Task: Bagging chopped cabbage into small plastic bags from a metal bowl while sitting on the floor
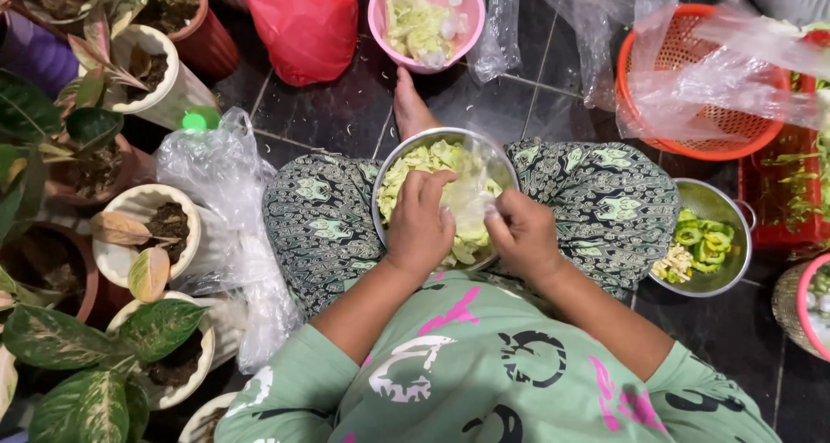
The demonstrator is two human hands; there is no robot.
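Left hand curled over shredded cabbage in steel bowl; right hand pinches clear plastic bag between them.

Green printed shirt, dark patterned batik trousers.

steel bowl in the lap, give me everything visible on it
The round shiny metal bowl rests upright on the person's lap, on patterned fabric. It is filled with pale green shredded cabbage. The left hand and right hand reach into it, holding a clear plastic bag over the contents.
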